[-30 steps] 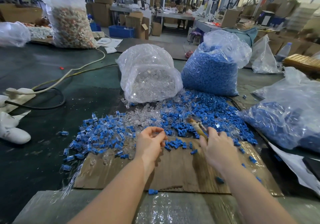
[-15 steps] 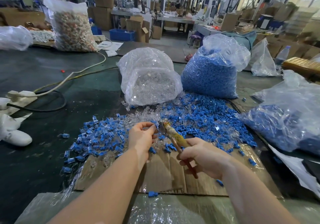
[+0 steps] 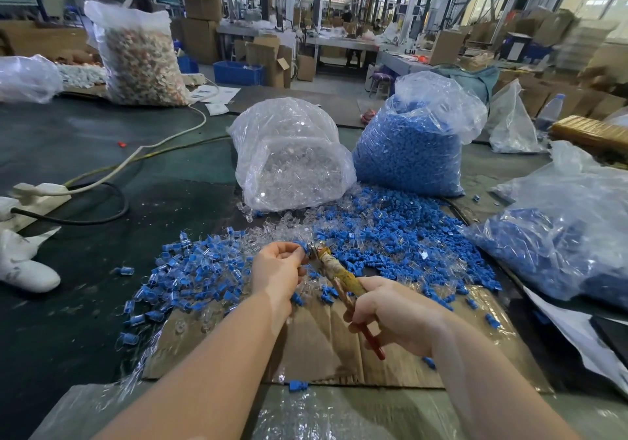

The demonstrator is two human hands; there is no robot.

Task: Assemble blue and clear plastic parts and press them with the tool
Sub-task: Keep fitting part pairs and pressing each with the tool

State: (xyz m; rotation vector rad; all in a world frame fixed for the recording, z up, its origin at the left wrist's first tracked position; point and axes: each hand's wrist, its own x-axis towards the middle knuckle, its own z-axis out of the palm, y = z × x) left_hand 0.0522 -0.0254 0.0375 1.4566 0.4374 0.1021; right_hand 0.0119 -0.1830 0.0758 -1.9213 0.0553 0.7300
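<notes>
Head view: a small blue and clear plastic part (image 3: 303, 247) is held just above the table, at the near edge of the loose pile, between the fingertips of the left hand (image 3: 277, 269). The part is judged very light, rigid and smooth-skinned, so liable to slip or twist under side load; the clear half is judged the more brittle. It is best taken by its flanks, leaving the end faces free for the tool. Its detail is too small to be made out.

The left grip is narrow: thumb and fingers are curled in a pinch on the part. The right hand (image 3: 390, 314) is wrapped round the handles of the tool (image 3: 336, 271), a plier-type press with tape-bound shaft and a red handle showing below the palm. The tool's metal head is set against the part; whether its jaws are closed on it cannot be told.

Around this point, loose blue pieces (image 3: 390, 235) and clear pieces (image 3: 282, 229) are spread over the table (image 3: 102, 154) and a cardboard sheet (image 3: 323, 348). Behind stand a bag of clear parts (image 3: 292, 161) and a bag of blue parts (image 3: 411, 147); a further bag of blue stock (image 3: 560, 235) lies to the right.
</notes>
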